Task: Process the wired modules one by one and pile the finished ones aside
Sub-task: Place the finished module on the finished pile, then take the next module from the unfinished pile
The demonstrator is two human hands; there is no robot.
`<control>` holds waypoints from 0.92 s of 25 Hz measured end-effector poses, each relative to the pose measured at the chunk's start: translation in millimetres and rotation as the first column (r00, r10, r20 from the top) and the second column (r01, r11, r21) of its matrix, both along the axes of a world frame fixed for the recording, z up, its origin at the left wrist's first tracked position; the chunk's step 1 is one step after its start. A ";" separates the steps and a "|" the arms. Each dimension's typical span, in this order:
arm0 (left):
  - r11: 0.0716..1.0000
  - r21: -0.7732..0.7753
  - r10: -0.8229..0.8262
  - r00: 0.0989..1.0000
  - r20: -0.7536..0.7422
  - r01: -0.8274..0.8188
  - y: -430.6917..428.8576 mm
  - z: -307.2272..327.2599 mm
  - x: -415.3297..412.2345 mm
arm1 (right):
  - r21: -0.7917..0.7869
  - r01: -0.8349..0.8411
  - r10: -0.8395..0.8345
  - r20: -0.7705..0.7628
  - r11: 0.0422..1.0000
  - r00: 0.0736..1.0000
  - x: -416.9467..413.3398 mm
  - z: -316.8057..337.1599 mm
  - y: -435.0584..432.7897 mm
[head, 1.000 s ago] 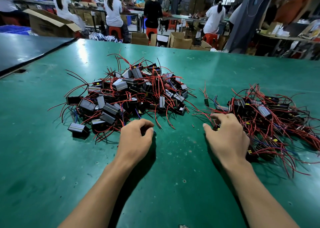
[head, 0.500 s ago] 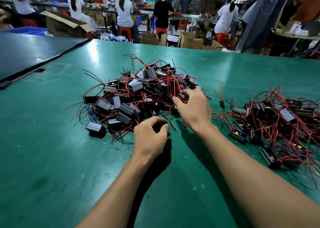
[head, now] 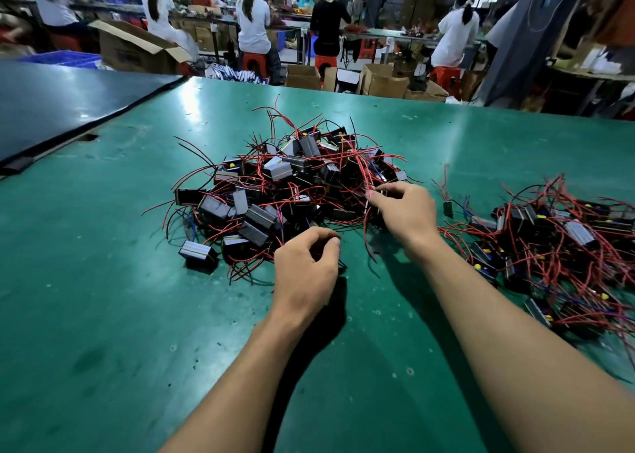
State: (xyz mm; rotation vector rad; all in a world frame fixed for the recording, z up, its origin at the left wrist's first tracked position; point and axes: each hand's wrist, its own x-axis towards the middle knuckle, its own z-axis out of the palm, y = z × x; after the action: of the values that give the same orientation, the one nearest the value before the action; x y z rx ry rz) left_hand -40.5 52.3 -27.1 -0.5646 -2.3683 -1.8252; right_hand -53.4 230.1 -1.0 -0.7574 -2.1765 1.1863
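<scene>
Green table (head: pixel 103 315): heaped black modules (head: pixel 256 216), tangled red wires (head: pixel 360 165).

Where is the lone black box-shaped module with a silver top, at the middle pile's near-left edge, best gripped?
Probably grip the black box-shaped module across its long sides from above-left: it lies flat, silver top up, that side clear, tangled red wires to its right.

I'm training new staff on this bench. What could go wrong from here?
The right hand pinches red wires at the edge of the tangled centre pile; pulling may drag neighbouring modules along or strain a lead. A loose module lies between that pile and the right pile, whose leads sprawl towards it; the piles could mix.
</scene>
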 end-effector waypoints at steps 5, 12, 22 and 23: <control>0.995 0.095 -0.010 1.000 0.025 0.008 -1.5 6.3 7.2 | -0.500 -0.328 0.279 -0.172 0.802 0.945 52.2 19.2 7.0; 0.973 0.057 -0.225 0.974 0.039 0.223 -0.4 13.1 24.7 | -0.538 -0.511 0.520 -0.151 0.670 0.841 97.9 2.3 -14.3; 0.951 0.089 -0.308 0.919 0.247 0.295 -0.1 11.5 25.2 | -0.456 -0.308 0.340 -0.012 0.835 0.940 80.7 -12.9 -3.9; 0.952 0.102 -0.304 0.911 0.279 0.287 0.8 10.7 24.7 | -0.402 -0.225 0.241 -0.011 0.887 0.970 72.0 -14.5 2.6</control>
State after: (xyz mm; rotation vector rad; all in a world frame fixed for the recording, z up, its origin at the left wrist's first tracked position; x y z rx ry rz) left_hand -15.9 53.1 -16.4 -0.7283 -2.5135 -2.2419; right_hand 18.6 232.7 -15.5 -0.6952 -2.1239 1.7949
